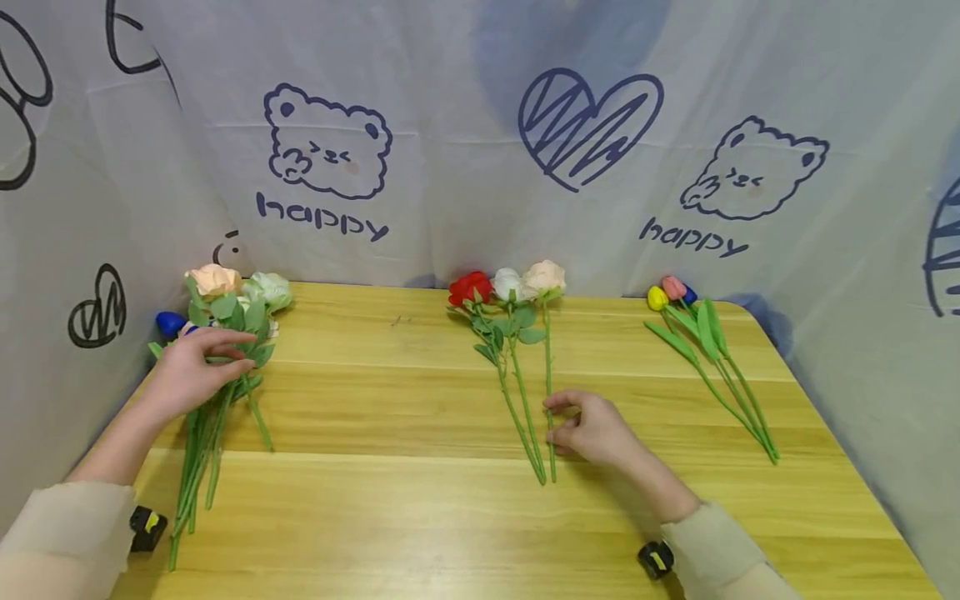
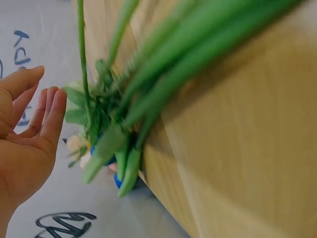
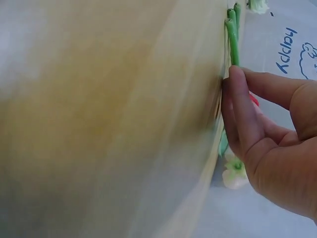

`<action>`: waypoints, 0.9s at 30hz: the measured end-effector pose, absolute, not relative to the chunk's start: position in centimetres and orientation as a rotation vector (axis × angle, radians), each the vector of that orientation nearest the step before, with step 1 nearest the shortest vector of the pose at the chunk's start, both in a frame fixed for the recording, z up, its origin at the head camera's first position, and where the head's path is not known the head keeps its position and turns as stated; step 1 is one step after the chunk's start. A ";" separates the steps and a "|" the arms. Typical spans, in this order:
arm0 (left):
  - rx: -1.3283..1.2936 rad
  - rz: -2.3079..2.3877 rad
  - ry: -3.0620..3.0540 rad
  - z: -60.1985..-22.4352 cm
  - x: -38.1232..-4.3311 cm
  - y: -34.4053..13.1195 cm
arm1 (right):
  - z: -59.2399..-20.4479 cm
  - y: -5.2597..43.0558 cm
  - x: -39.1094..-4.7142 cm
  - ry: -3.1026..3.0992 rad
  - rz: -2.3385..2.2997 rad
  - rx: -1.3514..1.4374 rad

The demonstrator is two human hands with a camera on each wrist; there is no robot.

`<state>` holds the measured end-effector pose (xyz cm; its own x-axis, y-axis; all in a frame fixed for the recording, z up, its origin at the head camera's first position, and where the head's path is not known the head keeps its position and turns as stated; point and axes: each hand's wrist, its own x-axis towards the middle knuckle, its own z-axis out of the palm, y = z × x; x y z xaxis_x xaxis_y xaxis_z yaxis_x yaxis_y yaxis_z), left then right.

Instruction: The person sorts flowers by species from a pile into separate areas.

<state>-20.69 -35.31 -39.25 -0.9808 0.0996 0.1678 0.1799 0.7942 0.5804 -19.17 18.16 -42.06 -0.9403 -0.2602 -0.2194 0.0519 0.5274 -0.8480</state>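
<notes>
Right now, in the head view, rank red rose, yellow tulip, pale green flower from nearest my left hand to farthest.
1. Pale green flower, just beyond the left hand.
2. Red rose, centre back.
3. Yellow tulip, right side.

The left hand [image 1: 191, 372] partly hides the flower bunch [image 1: 255, 317]

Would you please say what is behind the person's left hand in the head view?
Behind the left hand is a flower bunch: a peach rose, a pale green rose, a blue tulip and green stems show; part of the bunch's middle is hidden.
</notes>
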 end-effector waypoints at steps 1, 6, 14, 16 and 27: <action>-0.209 -0.931 -2.870 -39.4 -20.8 -35.7 | -42.1 18.1 -19.2 2.460 -1.365 -0.182; -0.127 -0.907 -2.975 -39.9 -21.3 -37.4 | -42.3 18.0 -19.3 2.502 -1.300 -0.222; -0.030 -0.983 -3.061 -41.0 -21.6 -38.4 | -42.3 17.8 -19.2 2.526 -1.261 -0.280; 0.002 -1.010 -3.061 -41.3 -21.7 -38.4 | -42.3 17.8 -19.2 2.524 -1.263 -0.277; 0.112 -1.114 -3.011 -41.6 -21.4 -38.0 | -42.5 17.6 -19.4 2.530 -1.258 -0.240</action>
<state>-21.42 -37.95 -41.64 -0.9951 -0.0405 -0.0902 -0.0895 0.7572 0.6471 -19.38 17.62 -42.51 -0.9397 -0.2811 -0.1948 -0.0143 0.6013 -0.7989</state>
